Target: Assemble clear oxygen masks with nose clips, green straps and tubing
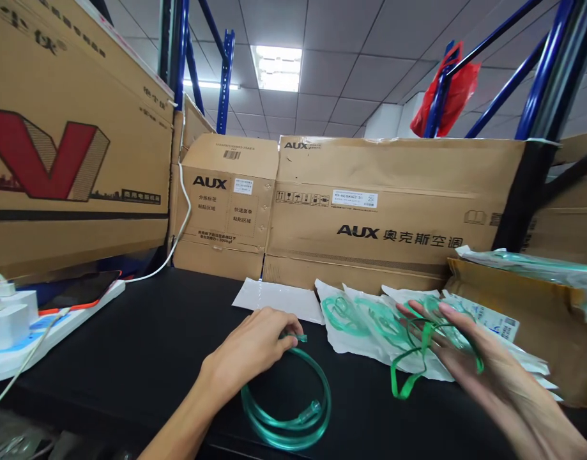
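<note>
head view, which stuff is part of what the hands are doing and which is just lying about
In use: left hand on coiled green tubing; right hand with green strap; bagged tubing packets.
Lying about: AUX boxes, power strip, phone, red bag.

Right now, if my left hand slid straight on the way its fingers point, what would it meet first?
Probably the pile of plastic packets, just past the end of the coiled green tube that the left hand pinches; depth is hard to judge.
</note>
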Available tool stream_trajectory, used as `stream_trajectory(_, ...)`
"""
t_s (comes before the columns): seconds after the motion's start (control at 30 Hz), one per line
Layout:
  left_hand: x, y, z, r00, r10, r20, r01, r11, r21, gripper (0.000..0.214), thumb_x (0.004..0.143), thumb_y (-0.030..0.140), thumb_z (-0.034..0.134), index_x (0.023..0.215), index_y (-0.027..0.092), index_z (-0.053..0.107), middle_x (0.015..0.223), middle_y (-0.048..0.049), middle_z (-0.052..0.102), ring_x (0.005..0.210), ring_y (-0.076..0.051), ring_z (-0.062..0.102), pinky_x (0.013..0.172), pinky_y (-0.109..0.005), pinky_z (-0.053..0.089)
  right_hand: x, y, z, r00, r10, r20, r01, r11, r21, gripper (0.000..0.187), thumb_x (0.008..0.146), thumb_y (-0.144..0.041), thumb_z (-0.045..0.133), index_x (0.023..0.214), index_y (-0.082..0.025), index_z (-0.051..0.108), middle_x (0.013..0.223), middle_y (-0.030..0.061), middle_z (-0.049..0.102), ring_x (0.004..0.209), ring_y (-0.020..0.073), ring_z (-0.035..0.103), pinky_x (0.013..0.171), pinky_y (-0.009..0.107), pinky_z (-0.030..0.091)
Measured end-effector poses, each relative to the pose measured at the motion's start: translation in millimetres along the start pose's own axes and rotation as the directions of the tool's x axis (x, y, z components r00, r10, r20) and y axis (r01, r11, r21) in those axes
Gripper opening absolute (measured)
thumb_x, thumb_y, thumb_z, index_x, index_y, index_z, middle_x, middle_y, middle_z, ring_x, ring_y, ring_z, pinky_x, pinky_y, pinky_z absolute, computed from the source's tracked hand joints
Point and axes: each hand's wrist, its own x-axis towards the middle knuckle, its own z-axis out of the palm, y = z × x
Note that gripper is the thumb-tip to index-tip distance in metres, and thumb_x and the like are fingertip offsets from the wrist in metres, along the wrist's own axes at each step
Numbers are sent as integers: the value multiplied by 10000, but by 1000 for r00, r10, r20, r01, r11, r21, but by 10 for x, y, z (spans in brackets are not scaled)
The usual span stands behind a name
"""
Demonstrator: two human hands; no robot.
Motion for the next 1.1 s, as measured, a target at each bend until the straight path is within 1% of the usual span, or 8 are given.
stream_trajectory(0.13,-21,19,3,1000,-19,9,19,1000,6,182,952,331,595,1094,330,710,1131,5,703,1130,-243,609,950,-348,439,90,86,13,986,163,-45,-156,980,126,77,824,-193,712,879,-206,660,860,47,726,857,200,776,609,202,669)
stream_trajectory(0.27,-14,24,6,1000,-23,14,23,1000,7,186,955,335,593,1102,332,707,1146,7,707,1152,-250,599,953,-356,435,144,192,18,989,150,5,-150,985,79,235,728,-178,825,795,-199,600,775,-3,644,584,87,672,507,113,612)
stream_trajectory(0.43,-7,31,-1,1000,-19,12,19,1000,-4,190,956,346,601,1104,325,718,1150,-2,713,1152,-260,599,956,-361,432,51,352,50,993,67,95,-54,989,-139,415,651,-383,912,861,-198,605,769,-25,650,404,11,411,228,54,223)
stream_trajectory(0.6,-12,102,-42,1000,0,2,0,1000,-29,198,970,367,598,1106,307,729,1142,1,725,1149,-241,604,962,-337,430,-156,461,232,979,28,204,67,894,-444,581,644,-412,907,1149,-196,715,683,-20,700,406,87,495,340,190,380)
stream_trajectory(0.67,0,122,-55,1000,19,3,-19,999,-36,182,969,362,609,1087,306,736,1124,13,733,1137,-228,612,964,-322,428,-245,476,329,960,13,278,136,849,-510,523,621,-440,909,1079,-222,779,905,37,779,676,206,681,570,303,551)
stream_trajectory(0.77,19,134,-66,999,43,-3,-43,998,-48,164,968,352,623,1077,310,739,1120,29,740,1138,-218,616,975,-310,421,-352,491,428,888,-6,459,334,694,-638,409,740,-524,815,1069,-282,789,1152,40,773,999,292,688,878,396,531)
stream_trajectory(0.87,20,143,-72,998,62,-9,-63,996,-62,156,971,334,624,1074,306,737,1122,32,745,1137,-217,621,978,-312,420,-405,504,450,813,20,581,490,516,-703,413,879,-572,666,1163,-284,744,1162,43,774,961,288,703,868,406,524)
stream_trajectory(1.1,-5,171,-84,995,96,-9,-96,991,-95,145,969,320,633,1060,303,744,1086,38,753,1098,-209,640,947,-304,435,-422,529,476,764,39,644,544,497,-676,364,896,-529,676,1109,-243,750,1075,47,778,1060,308,683,898,389,507)
